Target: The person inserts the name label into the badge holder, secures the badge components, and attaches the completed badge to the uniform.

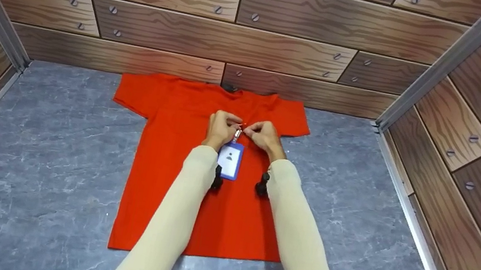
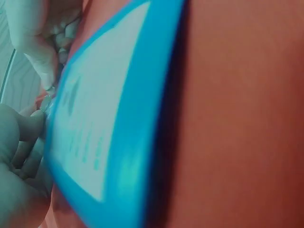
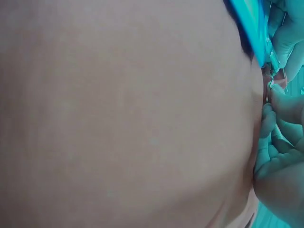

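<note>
A red T-shirt (image 1: 167,181) lies spread flat, collar toward the back wall. On its chest is an ID badge (image 1: 230,159) in a blue holder with a white card, hanging from a small metal clip (image 1: 237,134). My left hand (image 1: 221,128) pinches the clip at its upper end. Close beside it, my right hand (image 1: 265,136) pinches a bit of the shirt's fabric between thumb and fingertips. In the left wrist view the badge holder (image 2: 137,142) fills the middle, hiding part of the fingers. In the right wrist view both hands' fingertips meet around the clip (image 3: 272,69).
The shirt lies on a grey marbled surface (image 1: 52,150). A wood-plank patterned wall (image 1: 166,28) rises right behind its collar, with similar side walls. A small dark thing (image 1: 228,88) shows at the collar. Black wrist cameras (image 1: 263,185) sit over the shirt.
</note>
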The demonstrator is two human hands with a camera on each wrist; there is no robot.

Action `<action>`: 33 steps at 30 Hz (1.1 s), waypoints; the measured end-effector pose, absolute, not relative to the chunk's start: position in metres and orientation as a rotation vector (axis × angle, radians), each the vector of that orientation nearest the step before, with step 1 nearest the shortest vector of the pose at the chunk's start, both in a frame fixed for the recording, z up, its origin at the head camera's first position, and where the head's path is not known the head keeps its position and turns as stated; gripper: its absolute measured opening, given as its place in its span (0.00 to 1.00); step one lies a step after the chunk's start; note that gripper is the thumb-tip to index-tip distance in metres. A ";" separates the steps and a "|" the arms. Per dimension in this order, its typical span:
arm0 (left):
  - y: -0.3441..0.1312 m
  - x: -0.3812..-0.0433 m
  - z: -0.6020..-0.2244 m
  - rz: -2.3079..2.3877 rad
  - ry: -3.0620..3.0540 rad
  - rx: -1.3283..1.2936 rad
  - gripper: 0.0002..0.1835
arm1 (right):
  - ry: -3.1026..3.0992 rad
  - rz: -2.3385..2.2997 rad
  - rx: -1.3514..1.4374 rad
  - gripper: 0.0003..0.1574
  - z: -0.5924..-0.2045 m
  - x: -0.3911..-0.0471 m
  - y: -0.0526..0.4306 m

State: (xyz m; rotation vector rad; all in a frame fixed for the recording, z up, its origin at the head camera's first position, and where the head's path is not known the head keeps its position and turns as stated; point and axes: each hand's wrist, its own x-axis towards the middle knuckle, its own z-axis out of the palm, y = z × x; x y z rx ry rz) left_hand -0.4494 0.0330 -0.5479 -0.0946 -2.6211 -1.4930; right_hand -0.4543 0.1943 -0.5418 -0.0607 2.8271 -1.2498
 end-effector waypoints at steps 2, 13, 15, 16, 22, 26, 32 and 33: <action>0.033 -0.450 -0.548 -1.487 -2.625 -0.141 0.14 | 2.824 -1.239 -0.073 0.12 -0.541 -0.454 0.194; 0.031 -0.451 -0.550 -1.470 -2.658 -0.319 0.12 | 2.778 -1.349 -0.053 0.11 -0.544 -0.454 0.193; 0.032 -0.451 -0.551 -1.477 -2.642 -0.297 0.10 | 2.770 -1.367 -0.049 0.12 -0.545 -0.454 0.192; 0.032 -0.451 -0.552 -1.482 -2.638 -0.285 0.09 | 2.762 -1.379 -0.042 0.12 -0.545 -0.454 0.192; 0.033 -0.450 -0.551 -1.527 -2.630 -0.235 0.07 | 2.710 -1.426 -0.009 0.14 -0.543 -0.454 0.192; 0.033 -0.449 -0.549 -1.519 -2.630 -0.234 0.09 | 2.724 -1.418 -0.014 0.15 -0.543 -0.454 0.192; 0.032 -0.448 -0.548 -1.438 -2.654 -0.191 0.10 | 2.723 -1.432 -0.029 0.12 -0.544 -0.453 0.193; 0.032 -0.448 -0.548 -1.426 -2.656 -0.183 0.10 | 2.725 -1.426 -0.032 0.11 -0.544 -0.453 0.193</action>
